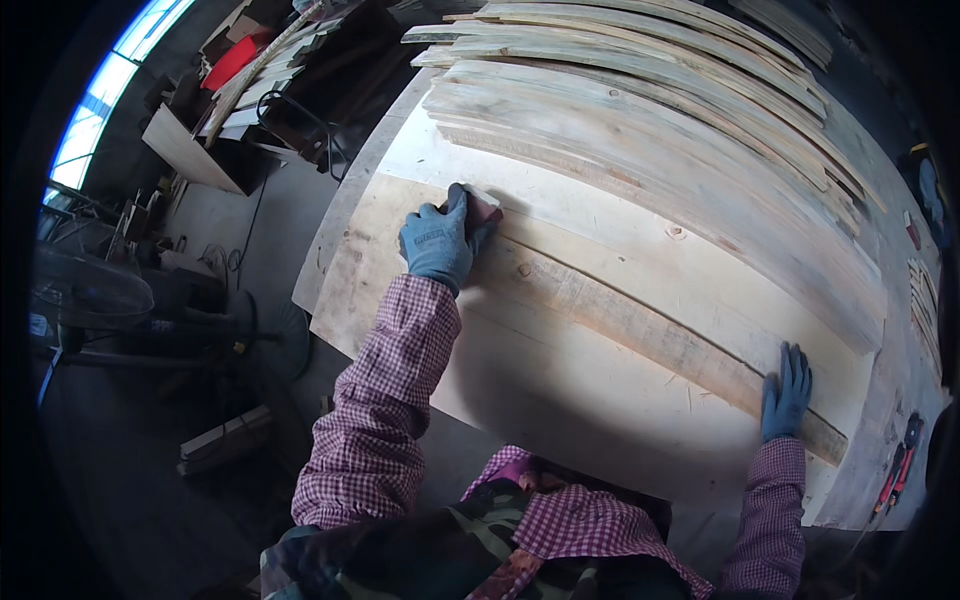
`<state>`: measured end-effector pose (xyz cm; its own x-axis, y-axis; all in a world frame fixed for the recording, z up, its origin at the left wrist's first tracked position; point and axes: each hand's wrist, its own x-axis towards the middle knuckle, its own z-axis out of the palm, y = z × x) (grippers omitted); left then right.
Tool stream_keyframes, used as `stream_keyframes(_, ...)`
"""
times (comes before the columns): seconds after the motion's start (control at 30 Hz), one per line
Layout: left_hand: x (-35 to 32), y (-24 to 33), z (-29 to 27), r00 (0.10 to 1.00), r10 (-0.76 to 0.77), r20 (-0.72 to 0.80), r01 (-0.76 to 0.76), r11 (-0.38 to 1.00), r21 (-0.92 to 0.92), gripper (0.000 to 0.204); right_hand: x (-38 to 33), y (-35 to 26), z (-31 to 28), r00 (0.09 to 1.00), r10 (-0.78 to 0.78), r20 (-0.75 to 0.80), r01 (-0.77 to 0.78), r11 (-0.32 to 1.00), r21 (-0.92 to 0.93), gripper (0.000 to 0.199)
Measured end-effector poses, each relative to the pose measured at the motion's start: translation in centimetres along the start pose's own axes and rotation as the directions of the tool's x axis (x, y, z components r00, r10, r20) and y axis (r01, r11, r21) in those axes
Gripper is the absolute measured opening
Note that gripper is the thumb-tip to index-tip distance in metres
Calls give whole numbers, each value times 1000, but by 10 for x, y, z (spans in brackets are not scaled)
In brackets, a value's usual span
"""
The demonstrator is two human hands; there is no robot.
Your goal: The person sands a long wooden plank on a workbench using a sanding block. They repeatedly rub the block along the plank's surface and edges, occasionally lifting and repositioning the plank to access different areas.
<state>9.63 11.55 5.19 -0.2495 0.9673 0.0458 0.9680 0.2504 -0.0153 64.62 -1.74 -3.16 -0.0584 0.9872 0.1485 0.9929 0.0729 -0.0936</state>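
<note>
My left hand [440,240], in a blue glove, presses a small reddish sanding block [483,207] onto the far left end of a long narrow wooden plank [640,325]. The plank lies across a wide pale board [560,390] on the workbench. My right hand [787,393], also in a blue glove, lies flat with fingers spread on the plank near its right end. Both sleeves are red-and-white checked.
A stack of several long rough planks [650,130] covers the far half of the bench. Red-handled tools [895,480] lie at the right edge. To the left, on the floor, stand a fan [85,295], wood scraps [225,440] and cluttered benches [240,90].
</note>
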Motion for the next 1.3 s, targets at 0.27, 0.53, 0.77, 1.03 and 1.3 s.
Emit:
stream_keyframes(0.27,-87,42,21,957,251,-147,-270,955,-124,78,-1,5,-15,978,-203,55,200,978,52,71)
stream_keyframes(0.53,-109,33,2,915,317,-249,-367,911,-189,84,5,-5,-23,939,-273,208,236,953,188,91)
stream_keyframes(0.77,-114,60,-2,891,304,-339,-385,900,-206,86,-25,-27,-8,999,-25,-35,32,977,213,72)
stream_keyframes(1.03,-106,41,15,895,137,-424,-246,945,-214,79,-44,-33,-3,972,-90,-218,95,995,10,54)
stream_keyframes(1.3,-50,-54,14,900,-237,-366,179,966,-186,70,-50,-38,5,962,-101,-253,89,994,-59,51)
